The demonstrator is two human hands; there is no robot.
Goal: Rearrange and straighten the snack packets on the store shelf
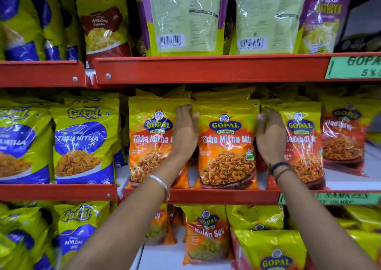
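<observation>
An orange and yellow Tikha Mitha Mix packet [226,146] stands upright at the middle of the red middle shelf [216,196]. My left hand [184,133] presses flat against its left edge, fingers pointing up between it and a second Tikha Mitha Mix packet [148,142]. My right hand [270,138] clasps its right edge, fingers curled behind the side, next to a red Nadiyadi Mix packet [305,146]. The two hands hold the middle packet between them.
Blue and yellow Gokul packets [82,144] fill the left of the middle shelf. Another red packet [344,138] leans at the right. The upper shelf [206,70] carries large pouches turned back to front [185,18]. Nylon Sev packets [208,234] lie on the shelf below.
</observation>
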